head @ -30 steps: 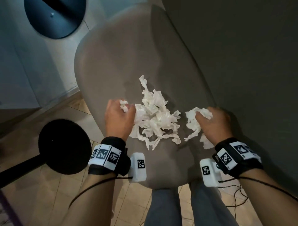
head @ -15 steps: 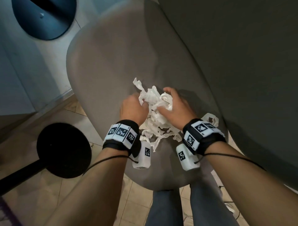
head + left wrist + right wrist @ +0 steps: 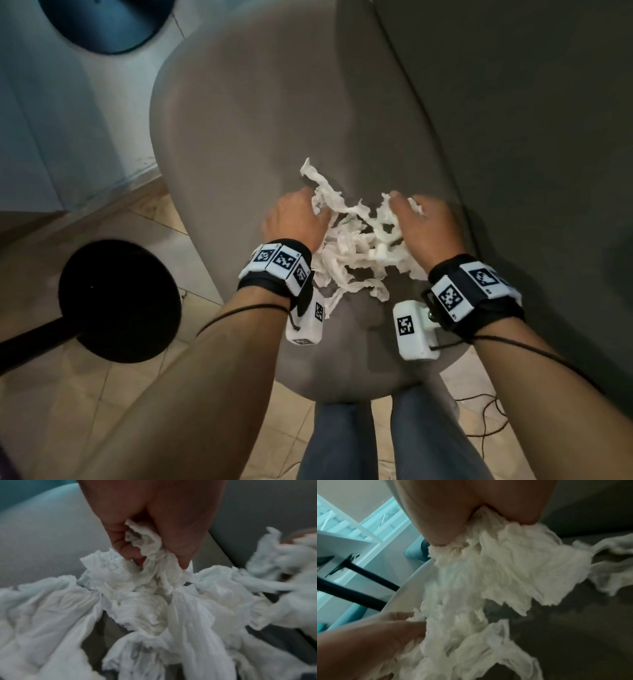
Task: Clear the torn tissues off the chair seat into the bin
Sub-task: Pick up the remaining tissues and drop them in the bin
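Head view: the left hand [image 3: 295,219] and the right hand [image 3: 423,228] each gripped a bunch of the torn white paper tissues [image 3: 352,251], gathered mid-seat on the grey moulded chair seat [image 3: 239,137].
Risk: loose strips (several trailing free) could drop in transit.
Room: tan tiled floor [image 3: 113,394], black round base [image 3: 120,301]; no bin identifiable.

Tissues [image 3: 352,253] on chair seat [image 3: 260,130], between hands
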